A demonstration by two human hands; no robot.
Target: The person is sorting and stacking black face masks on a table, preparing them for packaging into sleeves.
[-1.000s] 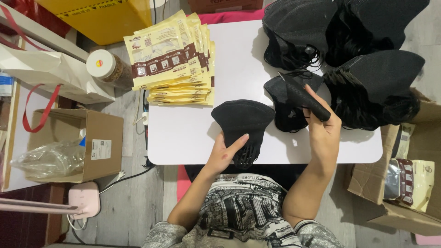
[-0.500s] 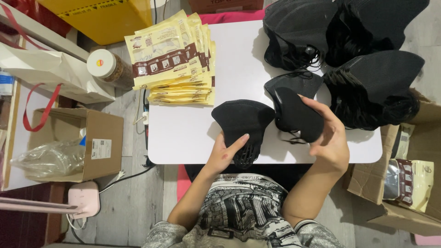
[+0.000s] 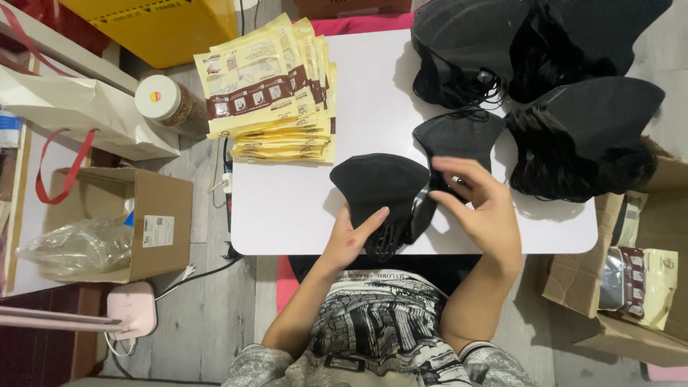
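A folded black face mask point(image 3: 376, 188) is lying flat near the front edge of the white worktop point(image 3: 287, 215), just in front of the person. The left hand point(image 3: 352, 235) is resting on its lower edge, fingers point(image 3: 374, 217) stretched out and pressing down rather than closing round it, which looks like a way of keeping it from sliding. The right hand point(image 3: 479, 204) is hovering just beside it with its fingers loosely spread, and I cannot tell whether they are pinching anything; a second black mask point(image 3: 459, 137) is lying right behind them, touching the first at its edge.

Further back and to the right, tall heaps of the same black masks point(image 3: 573, 107) are taking up the far corner of the worktop, their ear loops spilling out in tangles, so the loose stock is sitting within the right hand's reach.

On the left half of the worktop a fanned stack of flat yellow pouches point(image 3: 272, 97) is lying, each bearing a dark brown band across its middle and small pictures on the face.

Beyond the worktop, on the floor, an open brown cardboard box point(image 3: 154, 222) with a white label on its side is holding a crumpled clear plastic bag point(image 3: 79, 247). A round jar with a pale lid point(image 3: 161, 97) is standing beside a white paper bag with red handles point(image 3: 93, 122). To the right, another cardboard box point(image 3: 631, 287) is holding more pouches.
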